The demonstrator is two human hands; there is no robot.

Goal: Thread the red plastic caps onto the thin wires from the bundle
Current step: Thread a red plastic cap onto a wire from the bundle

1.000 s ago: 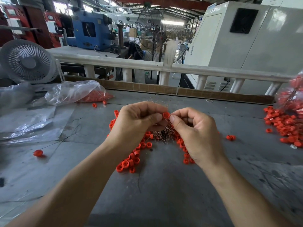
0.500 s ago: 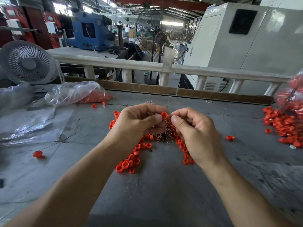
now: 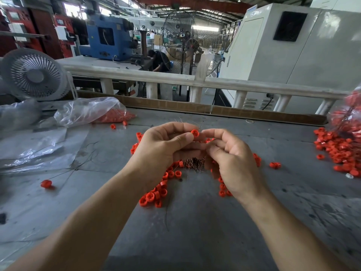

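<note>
My left hand pinches one red cap between thumb and index finger, above the middle of the grey table. Its lower fingers curl round the bundle of thin wires, whose bristly ends stick out below the hand. My right hand is close beside it, index fingertip by the cap and thumb and curled fingers pinching at the bundle; the wire itself is too thin to make out. Loose red caps lie scattered on the table under and around both hands.
A clear bag holding red caps lies at the back left beside plastic sheets and a white fan. One cap on a wire lies at left. A heap of caps is at right. A cardboard strip lines the far edge.
My right thumb has left the cap and dropped down toward the wire bundle. My left hand still holds the cap in the same place.
</note>
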